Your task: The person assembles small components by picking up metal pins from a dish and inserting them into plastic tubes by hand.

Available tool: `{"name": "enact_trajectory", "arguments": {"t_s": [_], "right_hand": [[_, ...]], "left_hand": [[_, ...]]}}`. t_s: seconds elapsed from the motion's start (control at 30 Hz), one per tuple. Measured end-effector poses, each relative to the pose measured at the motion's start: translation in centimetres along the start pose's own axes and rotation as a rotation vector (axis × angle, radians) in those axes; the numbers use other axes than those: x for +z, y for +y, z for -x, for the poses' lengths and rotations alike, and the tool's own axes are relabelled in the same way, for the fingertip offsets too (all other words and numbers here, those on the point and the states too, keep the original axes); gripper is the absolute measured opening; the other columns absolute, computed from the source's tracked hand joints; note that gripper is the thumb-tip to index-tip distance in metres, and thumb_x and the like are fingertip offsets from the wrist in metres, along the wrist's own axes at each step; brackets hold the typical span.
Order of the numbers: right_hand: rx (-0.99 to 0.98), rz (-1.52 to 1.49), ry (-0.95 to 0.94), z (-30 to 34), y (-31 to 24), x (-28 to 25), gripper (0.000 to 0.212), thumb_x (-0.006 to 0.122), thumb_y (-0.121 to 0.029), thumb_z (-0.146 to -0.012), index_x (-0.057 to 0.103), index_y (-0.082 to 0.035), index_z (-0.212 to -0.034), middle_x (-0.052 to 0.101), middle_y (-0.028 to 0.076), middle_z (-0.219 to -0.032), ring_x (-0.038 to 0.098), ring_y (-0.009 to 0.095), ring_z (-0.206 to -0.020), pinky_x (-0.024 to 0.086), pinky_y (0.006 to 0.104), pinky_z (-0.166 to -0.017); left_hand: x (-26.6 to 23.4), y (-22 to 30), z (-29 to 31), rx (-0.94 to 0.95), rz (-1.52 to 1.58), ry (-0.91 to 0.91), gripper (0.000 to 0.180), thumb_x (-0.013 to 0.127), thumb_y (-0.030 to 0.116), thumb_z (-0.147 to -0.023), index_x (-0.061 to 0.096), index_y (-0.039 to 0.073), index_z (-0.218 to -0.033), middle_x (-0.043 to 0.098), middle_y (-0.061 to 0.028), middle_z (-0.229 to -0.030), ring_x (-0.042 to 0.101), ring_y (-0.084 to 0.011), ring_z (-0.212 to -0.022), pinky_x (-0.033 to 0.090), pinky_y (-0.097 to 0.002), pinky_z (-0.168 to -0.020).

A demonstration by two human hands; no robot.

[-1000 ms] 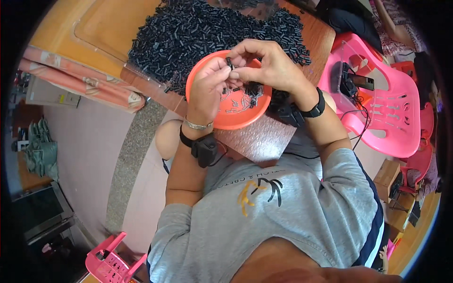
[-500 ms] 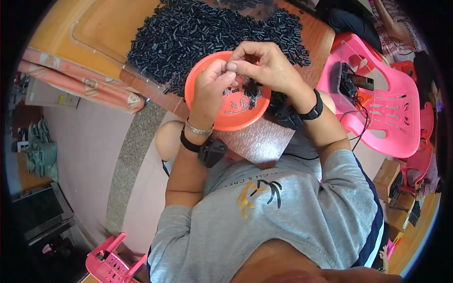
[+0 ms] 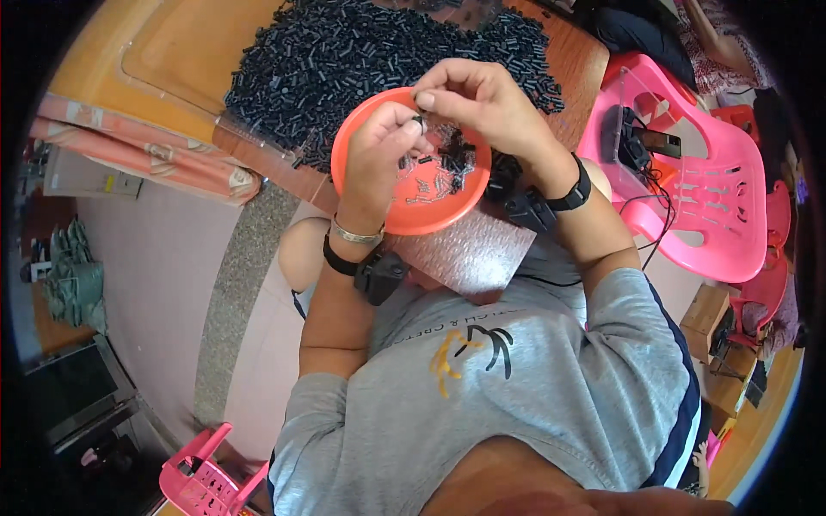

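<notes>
Two hands pinch one small black part above the orange bowl

Both hands meet fingertip to fingertip: left hand at 9 o'clock, right hand at 2 o'clock of the small black part, equally near. Part's axis too small to tell. Orange bowl lies beneath.

A bright pink plastic chair stands to the right, with a dark device and black cables lying on its seat. Folded orange-pink cloth runs along the left edge of the wooden tabletop. Below lies a pale pink floor crossed by a grey speckled strip. A small pink basket sits at bottom left. Cardboard boxes stand at right.
</notes>
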State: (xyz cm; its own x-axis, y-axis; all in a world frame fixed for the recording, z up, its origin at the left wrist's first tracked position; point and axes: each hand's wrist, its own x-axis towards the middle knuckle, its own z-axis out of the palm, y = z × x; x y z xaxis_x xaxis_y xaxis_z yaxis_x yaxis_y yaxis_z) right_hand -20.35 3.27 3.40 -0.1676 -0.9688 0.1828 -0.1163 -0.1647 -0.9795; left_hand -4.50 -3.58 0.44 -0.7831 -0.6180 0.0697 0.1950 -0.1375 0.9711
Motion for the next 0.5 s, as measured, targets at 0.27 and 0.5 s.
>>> {"name": "enact_trajectory", "arguments": {"t_s": [0.27, 0.5], "right_hand": [[0.051, -0.236, 0.002, -0.21, 0.67, 0.76, 0.014, 0.063, -0.015, -0.087, 0.064, -0.003, -0.093, 0.063, 0.001, -0.08, 0.058, 0.008, -0.073, 0.048, 0.0221, -0.068], [0.073, -0.241, -0.009, 0.08, 0.42, 0.92, 0.014, 0.062, -0.016, -0.087, 0.064, -0.003, -0.093, 0.061, 0.0, -0.077, 0.055, 0.006, -0.07, 0.046, 0.0205, -0.065]], "left_hand": [[-0.12, 0.27, -0.21, -0.017, 0.323, -0.095, 0.015, 0.046, 0.017, -0.092, 0.051, 0.004, -0.091, 0.057, -0.0048, -0.081, 0.056, -0.012, -0.076, 0.045, -0.0269, -0.076], [-0.14, -0.09, -0.39, 0.006, 0.337, -0.12, 0.015, 0.046, 0.018, -0.091, 0.05, 0.004, -0.089, 0.057, -0.0046, -0.081, 0.056, -0.0133, -0.077, 0.045, -0.0281, -0.077]]}}
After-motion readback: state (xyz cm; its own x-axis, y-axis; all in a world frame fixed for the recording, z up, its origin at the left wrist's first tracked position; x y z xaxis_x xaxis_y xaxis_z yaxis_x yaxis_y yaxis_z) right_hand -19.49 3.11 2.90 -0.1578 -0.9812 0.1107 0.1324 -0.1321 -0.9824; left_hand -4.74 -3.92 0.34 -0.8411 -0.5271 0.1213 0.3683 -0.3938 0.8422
